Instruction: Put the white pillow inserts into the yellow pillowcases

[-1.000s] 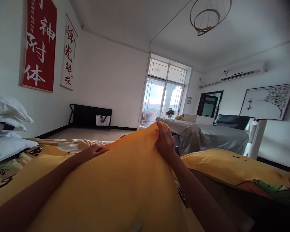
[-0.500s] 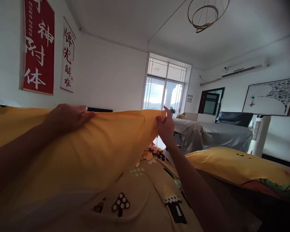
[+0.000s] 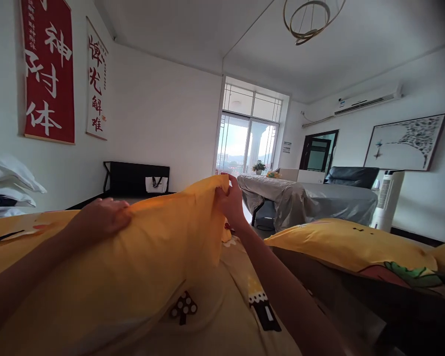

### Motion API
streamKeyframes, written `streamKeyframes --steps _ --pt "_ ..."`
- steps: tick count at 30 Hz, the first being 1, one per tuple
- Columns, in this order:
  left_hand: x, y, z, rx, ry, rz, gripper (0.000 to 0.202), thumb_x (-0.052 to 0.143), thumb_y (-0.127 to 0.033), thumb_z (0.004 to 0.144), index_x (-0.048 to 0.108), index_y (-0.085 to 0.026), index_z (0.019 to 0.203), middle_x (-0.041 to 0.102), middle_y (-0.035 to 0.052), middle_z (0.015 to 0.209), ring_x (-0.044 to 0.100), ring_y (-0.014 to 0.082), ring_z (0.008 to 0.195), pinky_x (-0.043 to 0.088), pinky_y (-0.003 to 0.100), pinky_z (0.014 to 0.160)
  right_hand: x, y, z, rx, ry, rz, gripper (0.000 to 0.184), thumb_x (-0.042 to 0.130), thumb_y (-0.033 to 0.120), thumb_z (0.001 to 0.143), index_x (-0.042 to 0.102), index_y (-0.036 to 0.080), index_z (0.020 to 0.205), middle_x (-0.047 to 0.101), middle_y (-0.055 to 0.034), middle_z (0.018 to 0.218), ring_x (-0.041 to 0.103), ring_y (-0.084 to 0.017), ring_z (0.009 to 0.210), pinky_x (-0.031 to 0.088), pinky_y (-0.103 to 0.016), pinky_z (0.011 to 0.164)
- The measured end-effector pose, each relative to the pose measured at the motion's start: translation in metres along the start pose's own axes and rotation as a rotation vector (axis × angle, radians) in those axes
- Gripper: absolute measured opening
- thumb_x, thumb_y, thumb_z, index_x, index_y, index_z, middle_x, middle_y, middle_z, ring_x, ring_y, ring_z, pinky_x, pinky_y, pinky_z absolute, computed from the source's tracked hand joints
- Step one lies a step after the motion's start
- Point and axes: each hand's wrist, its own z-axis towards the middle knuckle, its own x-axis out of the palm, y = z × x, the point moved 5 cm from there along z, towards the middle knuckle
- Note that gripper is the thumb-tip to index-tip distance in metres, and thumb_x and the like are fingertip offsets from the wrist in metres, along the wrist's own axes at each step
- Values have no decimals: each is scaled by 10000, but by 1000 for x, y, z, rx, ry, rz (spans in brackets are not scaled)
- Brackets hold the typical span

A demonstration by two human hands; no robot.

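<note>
A yellow pillowcase (image 3: 163, 237) is stretched up between my two hands, its upper edge raised. My left hand (image 3: 102, 217) is closed on that edge at the left. At the right end, my right hand (image 3: 228, 198) pinches a corner of the cloth, thumb against fingers. Below lies a beige bedsheet (image 3: 211, 311) printed with dark mushrooms and little houses, partly covered by the hanging cloth. Whatever is inside the pillowcase is hidden. On the right rests a yellow pillow (image 3: 333, 242) with a green and red print, apart from my hands.
White pillows (image 3: 7, 183) are stacked at the left. Beyond the bed stand a black bench (image 3: 133, 175) with a white bag (image 3: 156, 185), a plastic-covered table (image 3: 319, 202) with a potted plant (image 3: 259, 167), a dark chair (image 3: 350, 175) and a white tower unit (image 3: 389, 198).
Both hands have lowered in view; the right hand has moved left, closer to the left hand. The pillowcase edge has dropped and slackened, showing the bench and white pillows behind it.
</note>
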Motion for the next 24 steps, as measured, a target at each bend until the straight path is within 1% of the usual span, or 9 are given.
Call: streamKeyframes --steps 3,5,7,9,11,14,19,21,24 --pt "-19 -58 22 45 -125 -42 435 401 -358 826 510 -214 1222 627 81 1143 536 251 1100 337 384 941 8 14 4 66 32 186 481 557 298 724 477 215 1190 618 17 772 576 -140 631 477 -262 564" --pt "-24 -95 37 -53 -140 -187 530 427 -480 833 445 -196 1280 631 90 1113 573 255 1025 390 357 858 12 28 6 67 39 270 465 573 303 714 480 222 1162 617 21 773 581 -137 633 482 -260 564" --pt "-16 -123 47 -101 -9 -228 487 397 -551 851 517 -174 1135 659 75 879 611 250 831 400 310 681 9 40 7 30 3 277 435 577 301 714 491 221 1133 601 31 739 569 -131 619 469 -252 552" --pt "-8 -136 50 -54 46 -175 453 297 -565 894 550 -189 894 612 51 698 586 224 682 340 283 585 2 45 6 -22 -37 213 398 581 292 717 510 218 1101 560 51 674 528 -117 575 432 -237 520" --pt "-3 -135 47 25 14 -86 483 214 -543 920 497 -202 727 570 41 637 545 192 616 291 273 560 -5 44 5 -62 -33 133 378 582 274 717 529 220 1088 522 66 638 484 -103 544 393 -227 501" --pt "0 -118 41 49 4 13 517 205 -575 908 451 -207 641 533 25 575 494 169 557 246 271 547 -10 36 4 -90 11 67 394 576 260 719 532 229 1109 515 73 638 474 -99 549 381 -224 511" --pt "-26 -105 41 -9 19 166 629 226 -678 853 514 -215 539 478 36 469 499 202 537 225 292 568 -6 21 8 -51 83 88 433 581 302 727 488 229 1143 553 66 657 520 -128 568 408 -247 522" --pt "-32 -105 39 -24 98 178 649 240 -714 828 525 -217 523 514 43 487 522 215 548 242 291 571 -4 22 9 -38 109 103 438 589 307 726 482 232 1144 572 57 677 533 -137 577 417 -258 529" --pt "-23 -102 29 -41 314 163 671 211 -739 817 539 -213 560 618 63 616 560 227 586 274 288 556 -1 34 3 -66 131 143 405 583 282 738 484 249 1129 588 50 706 535 -136 597 422 -260 551"
